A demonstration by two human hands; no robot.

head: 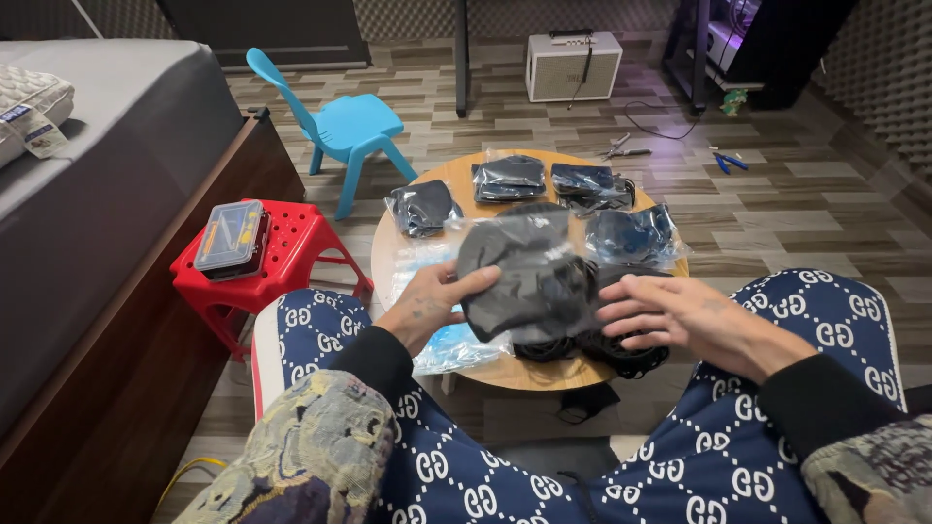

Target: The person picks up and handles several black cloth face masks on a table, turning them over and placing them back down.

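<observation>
Your left hand (432, 303) pinches the near-left edge of a clear plastic bag with a black mask (519, 267) inside, thumb on top. Your right hand (680, 315) lies flat and spread, fingers pressing the stack of black masks (602, 344) just under the bag's right side; I can't tell if it grips anything.

The bag hovers over the near half of the round wooden table (466, 175), roughly at its 6 o'clock. Four filled bags sit further out: one at 10 o'clock (422, 207), two around 12 (510, 179) (587, 184), one at 2 o'clock (631, 236). A sheet of blue masks in plastic (451, 344) lies at 7 o'clock, under your left wrist.

Tips, judging from this view:
- Keep the pinch at the bag's edge, not on the mask, so the film stays flat.
- Hold the loose stack down with the right palm; ear loops look tangled at 5 o'clock and may drag along.
- Check that the loops are fully inside the bag.
- Mind the table's near rim; the stack overhangs slightly.
</observation>
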